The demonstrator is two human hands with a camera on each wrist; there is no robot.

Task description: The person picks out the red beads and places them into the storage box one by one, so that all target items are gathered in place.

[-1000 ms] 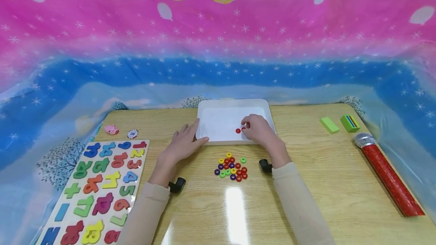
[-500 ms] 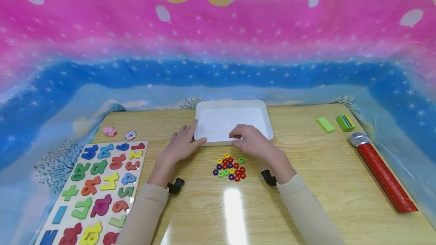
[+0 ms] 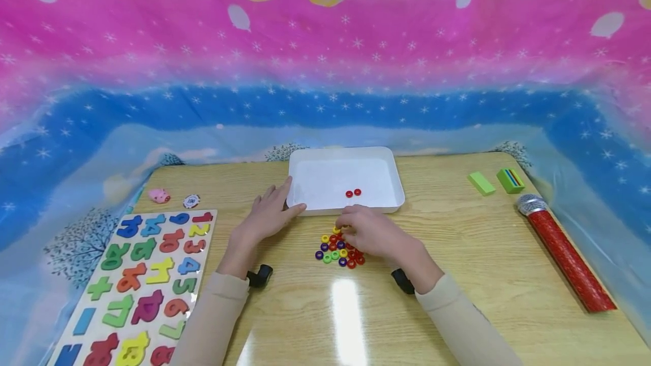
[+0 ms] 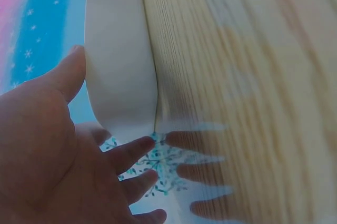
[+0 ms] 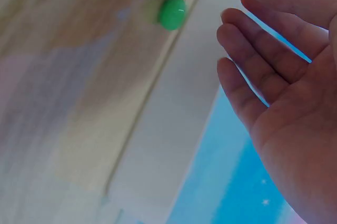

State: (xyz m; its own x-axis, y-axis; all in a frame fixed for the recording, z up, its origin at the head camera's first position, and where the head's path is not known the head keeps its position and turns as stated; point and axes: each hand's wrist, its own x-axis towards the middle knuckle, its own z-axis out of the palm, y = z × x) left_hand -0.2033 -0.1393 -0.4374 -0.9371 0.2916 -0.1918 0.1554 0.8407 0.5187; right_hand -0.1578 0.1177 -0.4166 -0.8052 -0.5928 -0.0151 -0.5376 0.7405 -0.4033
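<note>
My left hand (image 3: pixel 267 213) rests against the near left corner of a white tray (image 3: pixel 325 178), thumb at its front rim and straight fingers along its left side. In the left wrist view the fingertips touch the tray wall (image 4: pixel 120 50). Two red ring beads (image 3: pixel 353 192) lie side by side inside. Just in front of the tray my right hand (image 3: pixel 373 233) reaches down over a loose cluster of ring beads (image 3: pixel 330 255) in red, yellow, green and purple, hiding part of it. Nothing lies between its relaxed fingers (image 5: pixel 263 50) in the right wrist view; a green bead (image 5: pixel 172 13) sits near them.
A number puzzle board (image 3: pixel 203 253) lies at the left, with a pink pig toy (image 3: pixel 159 195) and a poker chip (image 3: pixel 191 201) behind it. To the right are a green block (image 3: pixel 481 183), a green striped box (image 3: pixel 510 181) and a red toy microphone (image 3: pixel 569 258).
My right hand has drawn back from inside the tray, uncovering the two red beads, and come down over the bead cluster. The left hand keeps its place at the tray corner.
</note>
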